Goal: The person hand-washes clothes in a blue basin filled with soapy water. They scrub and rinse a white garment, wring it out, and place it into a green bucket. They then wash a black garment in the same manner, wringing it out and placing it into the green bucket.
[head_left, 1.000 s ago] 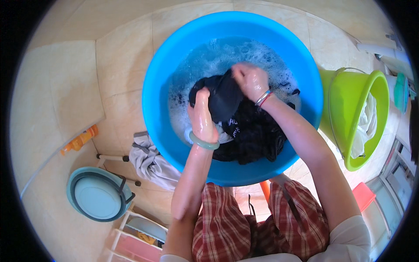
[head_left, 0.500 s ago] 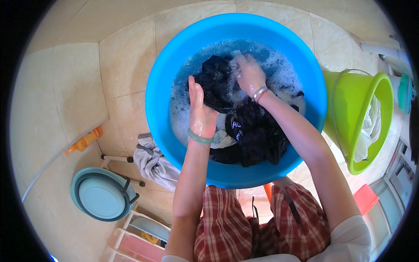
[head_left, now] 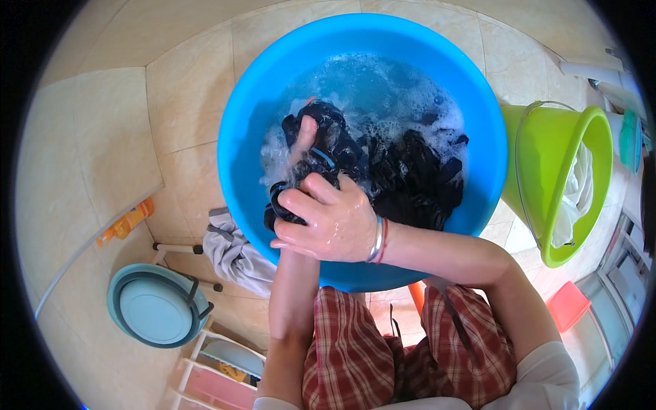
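Note:
A wet black garment (head_left: 338,147) with a small blue stripe is bunched over the left side of a big blue basin (head_left: 236,137) holding sudsy water. My left hand (head_left: 304,140) is in that garment, its thumb showing on top; the fingers are covered by the cloth. Across my left wrist lies my right hand (head_left: 335,222), fingers bent and closed round a fold of the same black garment. More dark wet clothing (head_left: 417,181) rests in the water to the right.
At the right stands a green bucket (head_left: 529,174) with white cloth in it. A grey garment (head_left: 236,253) lies on the floor left of the basin. Beyond it are a pale blue folding basin (head_left: 154,311), a white rack (head_left: 191,372) and an orange bottle (head_left: 126,222).
My right hand has come from the far part of the basin back to my left wrist and taken hold of cloth there. The black garment has shifted nearer and to the left.

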Demonstrator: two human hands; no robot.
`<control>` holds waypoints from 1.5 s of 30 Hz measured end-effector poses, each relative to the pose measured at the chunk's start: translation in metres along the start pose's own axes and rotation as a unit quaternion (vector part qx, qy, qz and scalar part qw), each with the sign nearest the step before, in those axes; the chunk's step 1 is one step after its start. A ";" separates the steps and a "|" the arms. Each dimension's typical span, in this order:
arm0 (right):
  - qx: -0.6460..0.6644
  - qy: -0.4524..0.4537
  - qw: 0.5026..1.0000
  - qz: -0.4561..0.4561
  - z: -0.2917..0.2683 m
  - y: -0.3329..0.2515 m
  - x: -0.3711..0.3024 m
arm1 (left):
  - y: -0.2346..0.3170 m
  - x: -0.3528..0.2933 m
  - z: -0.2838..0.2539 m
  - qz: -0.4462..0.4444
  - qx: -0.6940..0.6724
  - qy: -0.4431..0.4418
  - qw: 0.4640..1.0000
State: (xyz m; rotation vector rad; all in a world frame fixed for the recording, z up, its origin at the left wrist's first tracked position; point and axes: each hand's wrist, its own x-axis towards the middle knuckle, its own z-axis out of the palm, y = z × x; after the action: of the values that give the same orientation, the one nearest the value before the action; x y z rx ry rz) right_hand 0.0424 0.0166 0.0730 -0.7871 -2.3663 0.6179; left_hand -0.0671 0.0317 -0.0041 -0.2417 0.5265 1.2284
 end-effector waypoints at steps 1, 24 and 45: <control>0.001 0.033 0.999 -0.004 0.001 0.001 0.006 | -0.001 0.000 -0.005 -0.008 -0.024 -0.017 1.000; -0.191 -0.093 0.941 0.261 0.029 0.172 -0.052 | -0.012 0.000 -0.042 0.119 0.072 0.120 0.983; 0.025 -0.059 0.998 -0.028 -0.006 -0.001 -0.010 | -0.012 -0.007 -0.006 -0.019 0.045 0.062 0.997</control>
State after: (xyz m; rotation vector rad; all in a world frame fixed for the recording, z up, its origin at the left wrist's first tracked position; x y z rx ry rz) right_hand 0.0526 0.0105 0.0745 -0.6773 -2.4611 0.7152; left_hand -0.0585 0.0193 -0.0076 -0.2512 0.6818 1.1552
